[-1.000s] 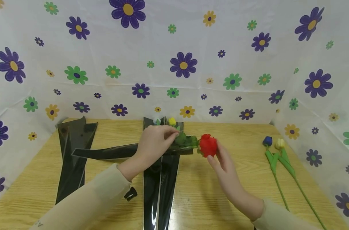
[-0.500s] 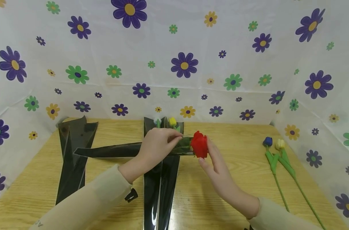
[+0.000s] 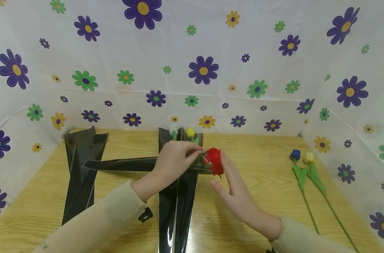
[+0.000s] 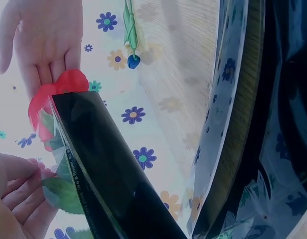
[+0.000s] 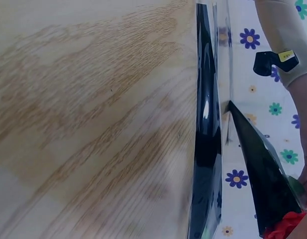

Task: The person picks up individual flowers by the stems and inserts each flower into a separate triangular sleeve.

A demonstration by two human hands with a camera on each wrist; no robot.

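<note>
My left hand pinches the upper edge of a black flower sleeve with a clear side, held crosswise over the middle of the table. Inside the sleeve's right mouth sits a red artificial rose, its petals partly sticking out. Straight fingers of my right hand press against the rose's head from the right, thumb apart below. In the left wrist view, green leaves show through the clear side. The rose's stem is hidden within the sleeve. The right wrist view catches the sleeve tapering to its narrow end.
Under the held sleeve lie black sleeves with a pale blue and a yellow tulip. More black sleeves are at the left. A blue tulip and a cream tulip lie at the right. Flower-printed cloth surrounds the table.
The rose has slid left, its leaves and part of its head going into the sleeve. My right hand has moved left with it, while the left hand keeps its pinch nearly in place.
</note>
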